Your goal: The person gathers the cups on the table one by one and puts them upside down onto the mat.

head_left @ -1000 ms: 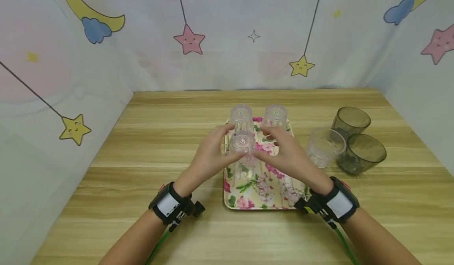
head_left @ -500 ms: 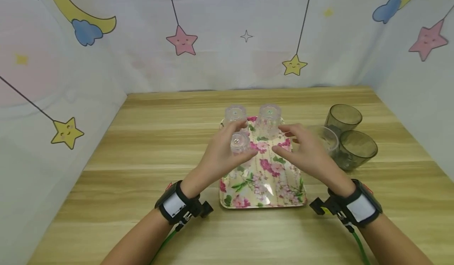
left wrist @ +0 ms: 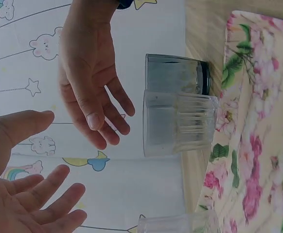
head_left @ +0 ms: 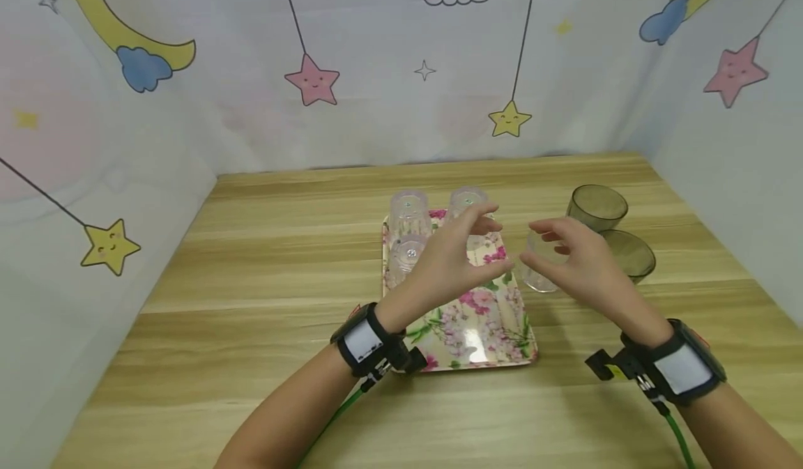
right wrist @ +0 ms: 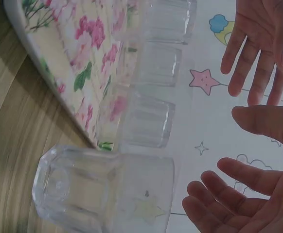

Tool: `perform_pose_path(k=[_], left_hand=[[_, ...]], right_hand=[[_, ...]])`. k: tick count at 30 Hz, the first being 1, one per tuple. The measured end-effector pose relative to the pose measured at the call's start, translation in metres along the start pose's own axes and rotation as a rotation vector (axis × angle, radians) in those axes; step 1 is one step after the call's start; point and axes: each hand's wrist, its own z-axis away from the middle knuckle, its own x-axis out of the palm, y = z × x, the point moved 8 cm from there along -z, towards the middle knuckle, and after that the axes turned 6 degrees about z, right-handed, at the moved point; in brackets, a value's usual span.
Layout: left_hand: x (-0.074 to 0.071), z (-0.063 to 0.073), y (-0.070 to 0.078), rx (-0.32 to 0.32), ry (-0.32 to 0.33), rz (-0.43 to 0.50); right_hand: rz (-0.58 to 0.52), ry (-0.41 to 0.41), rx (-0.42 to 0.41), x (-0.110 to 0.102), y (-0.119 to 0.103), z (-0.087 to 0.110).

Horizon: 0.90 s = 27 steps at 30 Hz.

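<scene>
My left hand [head_left: 448, 260] hovers above the right part of the flowered tray [head_left: 452, 329], thumb and fingers apart and holding nothing. Facing it, my right hand [head_left: 583, 263] is also loosely spread and bare. Nearest to it is a clear tumbler [head_left: 539, 274], upright on the table just right of the tray and partly hidden by that hand; the right wrist view shows this tumbler [right wrist: 102, 189] larger. On the tray three clear tumblers stand upside down: one at back left [head_left: 409, 211], one at back right [head_left: 461, 198], one in front [head_left: 404, 254], the last two partly covered by my left hand.
Two smoky tinted glasses, one farther back [head_left: 597, 208] and one nearer [head_left: 633, 254], stand upright at the right. The wood-grain table [head_left: 263, 260] meets a patterned cloth backdrop [head_left: 389, 127] behind and at the sides.
Both hands have moved right, away from the front upside-down tumbler on the tray, towards the upright clear one. The tumblers stay in place; the head view has shifted slightly.
</scene>
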Motion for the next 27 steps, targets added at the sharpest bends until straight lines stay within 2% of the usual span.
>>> perform_pose_path(k=[4, 10, 17, 21, 23, 27], left_hand=[[0.012, -0.017, -0.001, -0.032, -0.031, 0.03], [0.03, -0.042, 0.002, -0.01, -0.069, -0.007], [0.046, -0.064, 0.0, -0.047, -0.127, -0.029], [0.059, -0.078, 0.003, -0.084, -0.17, -0.015], [0.064, -0.086, 0.007, -0.098, -0.191, -0.047], [0.07, -0.104, 0.013, -0.101, -0.225, -0.191]], right_hand=[[0.033, 0.018, 0.027, -0.009, 0.016, 0.002], [0.11, 0.036, 0.062, -0.023, 0.039, 0.002], [0.06, -0.007, 0.129, -0.032, 0.067, 0.0], [0.075, 0.004, 0.169, -0.043, 0.085, 0.001], [0.096, 0.023, 0.177, -0.049, 0.094, 0.0], [0.165, 0.061, 0.18, -0.065, 0.111, -0.002]])
